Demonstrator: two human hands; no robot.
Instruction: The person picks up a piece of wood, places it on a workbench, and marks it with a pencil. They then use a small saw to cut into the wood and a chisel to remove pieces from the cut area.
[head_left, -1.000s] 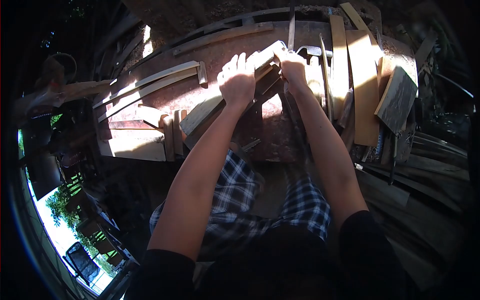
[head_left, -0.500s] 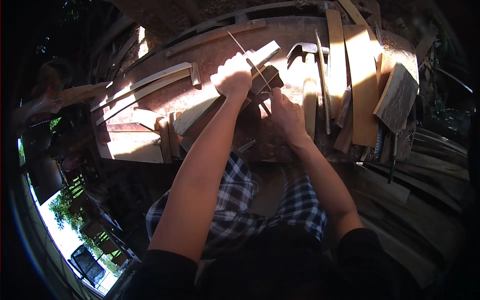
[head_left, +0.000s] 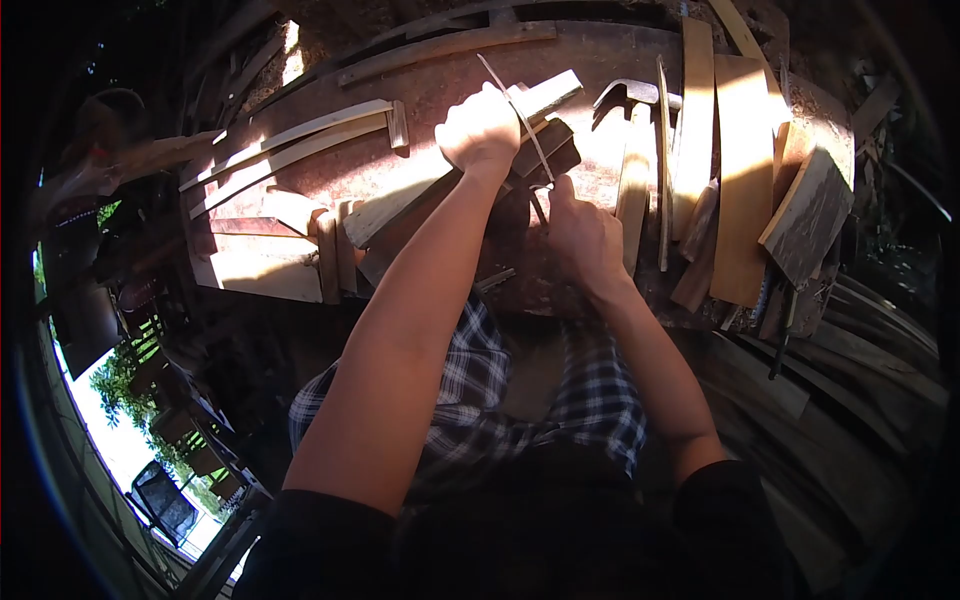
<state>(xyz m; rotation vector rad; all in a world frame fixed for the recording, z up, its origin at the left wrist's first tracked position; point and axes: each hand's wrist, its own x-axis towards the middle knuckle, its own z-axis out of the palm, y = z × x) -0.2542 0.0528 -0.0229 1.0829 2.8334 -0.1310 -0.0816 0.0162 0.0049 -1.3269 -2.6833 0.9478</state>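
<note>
Dim shade and patches of hard sunlight are spread over a reddish-brown surface point(head_left: 595, 52) across the upper half of the frame, its edges partly lost behind timber and in darkness. At upper centre, a pale piece of wood point(head_left: 400, 206) is laid slantwise, its middle covered by the left hand point(head_left: 481, 130); that grip is closed down on the wood, though the fingertips are hidden. A thin blade point(head_left: 520, 122) is seen crossing near the wood's upper-right end, just beside the left hand, its lower end held by the right hand point(head_left: 583, 236), whose grip is curled around it; any handle is concealed inside the fist. Whether the wood is touched by the blade cannot be told. Below that crossing, a darker block point(head_left: 557, 148) is sunk in shadow, its outline hard to make out. Further right, a hammer point(head_left: 634, 160) is seen lying near long planks point(head_left: 744, 180), which are partly overlapped by other pieces. At bottom centre, plaid trousers point(head_left: 470, 370) are partly covered by the left forearm point(head_left: 385, 330).
</note>
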